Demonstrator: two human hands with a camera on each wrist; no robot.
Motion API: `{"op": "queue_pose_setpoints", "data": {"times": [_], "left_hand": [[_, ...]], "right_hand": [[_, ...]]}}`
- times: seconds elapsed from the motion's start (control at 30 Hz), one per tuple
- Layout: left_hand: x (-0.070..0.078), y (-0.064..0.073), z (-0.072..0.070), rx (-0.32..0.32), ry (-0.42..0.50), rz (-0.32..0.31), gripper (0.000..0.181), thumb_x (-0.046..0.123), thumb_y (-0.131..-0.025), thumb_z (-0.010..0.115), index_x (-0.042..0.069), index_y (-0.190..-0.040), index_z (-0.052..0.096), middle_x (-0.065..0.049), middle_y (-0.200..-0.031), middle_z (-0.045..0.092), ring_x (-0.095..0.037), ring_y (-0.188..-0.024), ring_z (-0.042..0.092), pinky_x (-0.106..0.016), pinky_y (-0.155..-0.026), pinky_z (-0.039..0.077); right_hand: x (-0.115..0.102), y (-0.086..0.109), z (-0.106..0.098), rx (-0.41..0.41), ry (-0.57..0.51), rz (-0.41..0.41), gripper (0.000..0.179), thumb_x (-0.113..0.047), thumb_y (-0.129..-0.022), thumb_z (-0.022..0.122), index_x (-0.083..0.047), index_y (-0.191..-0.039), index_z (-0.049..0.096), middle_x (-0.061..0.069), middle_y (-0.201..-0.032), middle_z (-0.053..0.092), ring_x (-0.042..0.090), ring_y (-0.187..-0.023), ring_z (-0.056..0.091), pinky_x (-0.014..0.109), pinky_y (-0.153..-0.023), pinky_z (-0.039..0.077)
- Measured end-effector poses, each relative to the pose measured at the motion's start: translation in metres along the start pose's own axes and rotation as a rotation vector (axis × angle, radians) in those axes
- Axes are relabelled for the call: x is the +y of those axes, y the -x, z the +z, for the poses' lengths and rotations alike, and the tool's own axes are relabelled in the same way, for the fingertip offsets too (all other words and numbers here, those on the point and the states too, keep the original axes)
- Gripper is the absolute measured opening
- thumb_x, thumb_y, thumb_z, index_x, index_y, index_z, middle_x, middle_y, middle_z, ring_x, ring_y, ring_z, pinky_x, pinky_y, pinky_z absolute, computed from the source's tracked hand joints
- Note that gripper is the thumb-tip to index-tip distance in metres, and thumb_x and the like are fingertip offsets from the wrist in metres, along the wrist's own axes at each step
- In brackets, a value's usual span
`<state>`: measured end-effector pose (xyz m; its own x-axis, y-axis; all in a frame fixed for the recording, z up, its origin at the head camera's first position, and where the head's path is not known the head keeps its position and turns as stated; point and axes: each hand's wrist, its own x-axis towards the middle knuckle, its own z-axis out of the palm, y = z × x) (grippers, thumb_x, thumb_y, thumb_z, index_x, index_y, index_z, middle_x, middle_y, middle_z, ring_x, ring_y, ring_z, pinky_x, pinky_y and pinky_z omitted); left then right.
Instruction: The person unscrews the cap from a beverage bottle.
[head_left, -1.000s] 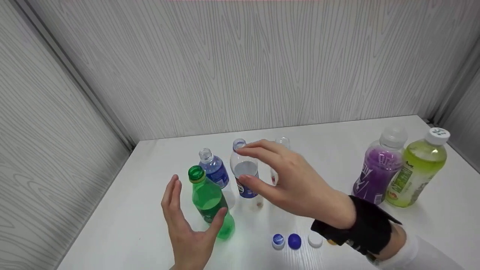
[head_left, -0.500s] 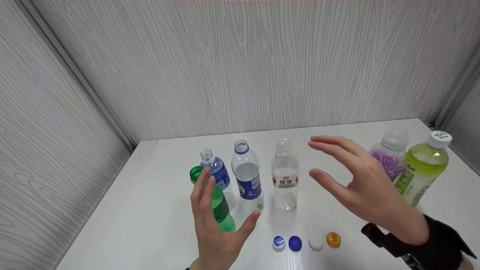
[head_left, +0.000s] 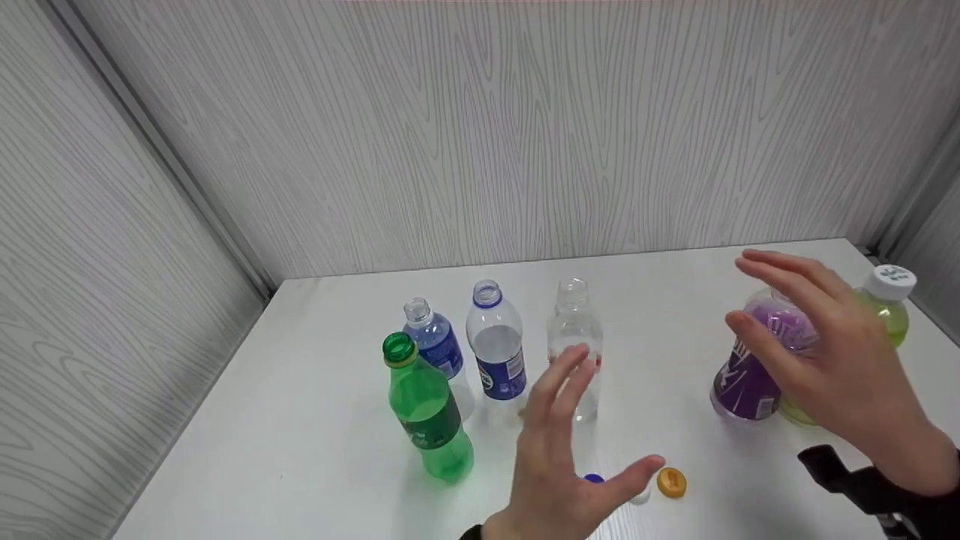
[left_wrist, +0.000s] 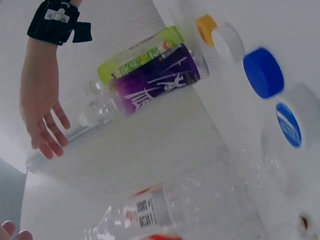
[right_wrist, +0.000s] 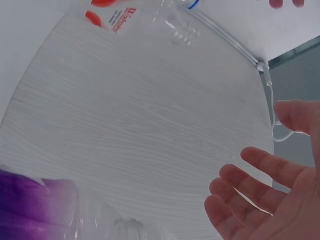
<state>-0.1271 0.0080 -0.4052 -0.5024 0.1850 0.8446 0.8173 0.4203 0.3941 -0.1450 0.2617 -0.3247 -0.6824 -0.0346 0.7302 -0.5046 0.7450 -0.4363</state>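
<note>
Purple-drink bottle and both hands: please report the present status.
Right hand open, empty. Left hand open, empty. Purple-drink bottle upright, ungripped. In head view, right hand partly hides it; yellow-green drink bottle close beside it.

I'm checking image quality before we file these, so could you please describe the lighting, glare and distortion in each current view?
Head: fairly even light, only faint shadows on the white table; left wrist: dimmer and greyer, with small glints on the clear bottle; right wrist: also greyish, the edges of the wood-grain panel bowed, probably by lens distortion.
</note>
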Motion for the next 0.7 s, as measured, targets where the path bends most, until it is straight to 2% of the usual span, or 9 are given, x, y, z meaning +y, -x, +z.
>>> {"op": "queue_pose_setpoints", "data": {"times": [0.13,0.3,0.37,0.43,0.53,0.6,0.67,0.7], "left_hand": [[0.01,-0.006,0.02,-0.081,0.066,-0.079,0.094,0.037,-0.084,0.089,0.01,-0.157,0.037,-0.01,-0.16,0.047,-0.022,-0.146,0.053,-0.037,-0.117,0.052],[0.017,-0.013,0.041,-0.092,0.089,-0.058,0.094,0.038,-0.084,0.089,0.01,-0.158,0.037,-0.009,-0.159,0.048,-0.021,-0.146,0.053,-0.033,-0.118,0.05],[0.019,-0.014,0.049,-0.109,0.1,-0.06,0.093,0.039,-0.085,0.088,0.011,-0.158,0.037,-0.008,-0.159,0.048,-0.019,-0.147,0.052,-0.03,-0.12,0.048],[0.021,-0.015,0.056,-0.135,0.117,-0.077,0.092,0.04,-0.086,0.086,0.012,-0.158,0.037,-0.007,-0.16,0.048,-0.018,-0.148,0.052,-0.028,-0.121,0.046],[0.023,-0.016,0.066,-0.175,0.143,-0.112,0.089,0.041,-0.088,0.084,0.014,-0.158,0.036,-0.006,-0.16,0.047,-0.018,-0.148,0.051,-0.026,-0.122,0.045],[0.022,-0.016,0.072,-0.189,0.151,-0.132,0.087,0.041,-0.089,0.083,0.014,-0.158,0.036,-0.006,-0.16,0.048,-0.017,-0.148,0.051,-0.026,-0.122,0.045],[0.022,-0.016,0.078,-0.198,0.145,-0.149,0.086,0.042,-0.09,0.082,0.015,-0.158,0.037,-0.005,-0.16,0.048,-0.017,-0.148,0.051,-0.026,-0.121,0.045],[0.021,-0.016,0.081,-0.201,0.142,-0.159,0.086,0.042,-0.09,0.082,0.014,-0.158,0.037,-0.005,-0.159,0.049,-0.017,-0.148,0.051,-0.026,-0.121,0.046]], "right_hand": [[0.007,-0.001,-0.005,0.036,0.034,0.005,0.057,0.001,-0.085,0.081,-0.01,-0.139,0.068,0.016,-0.141,0.067,-0.023,-0.132,0.041,0.001,-0.111,0.029],[0.013,-0.003,-0.007,0.062,0.073,-0.007,0.058,0.002,-0.085,0.081,-0.01,-0.14,0.067,0.017,-0.141,0.067,-0.02,-0.133,0.042,0.002,-0.112,0.028],[0.015,-0.004,-0.009,0.068,0.096,-0.005,0.057,0.001,-0.085,0.081,-0.008,-0.14,0.067,0.018,-0.141,0.066,-0.004,-0.136,0.051,0.002,-0.113,0.027],[0.016,-0.004,-0.011,0.078,0.111,0.009,0.056,0.0,-0.086,0.08,-0.008,-0.14,0.067,0.019,-0.142,0.065,0.018,-0.138,0.056,0.002,-0.112,0.026],[0.018,-0.005,-0.014,0.091,0.117,0.034,0.054,-0.001,-0.087,0.08,-0.005,-0.139,0.066,0.023,-0.143,0.063,0.048,-0.134,0.054,0.029,-0.126,0.035],[0.02,-0.006,-0.015,0.098,0.115,0.048,0.053,-0.003,-0.088,0.079,-0.004,-0.14,0.065,0.025,-0.144,0.061,0.052,-0.136,0.051,0.053,-0.126,0.038],[0.021,-0.007,-0.016,0.1,0.113,0.057,0.053,-0.005,-0.089,0.078,-0.003,-0.14,0.065,0.026,-0.145,0.06,0.053,-0.138,0.049,0.074,-0.117,0.036],[0.022,-0.007,-0.015,0.102,0.114,0.06,0.052,-0.006,-0.09,0.078,-0.003,-0.14,0.064,0.026,-0.145,0.06,0.053,-0.138,0.049,0.075,-0.117,0.036]]}}
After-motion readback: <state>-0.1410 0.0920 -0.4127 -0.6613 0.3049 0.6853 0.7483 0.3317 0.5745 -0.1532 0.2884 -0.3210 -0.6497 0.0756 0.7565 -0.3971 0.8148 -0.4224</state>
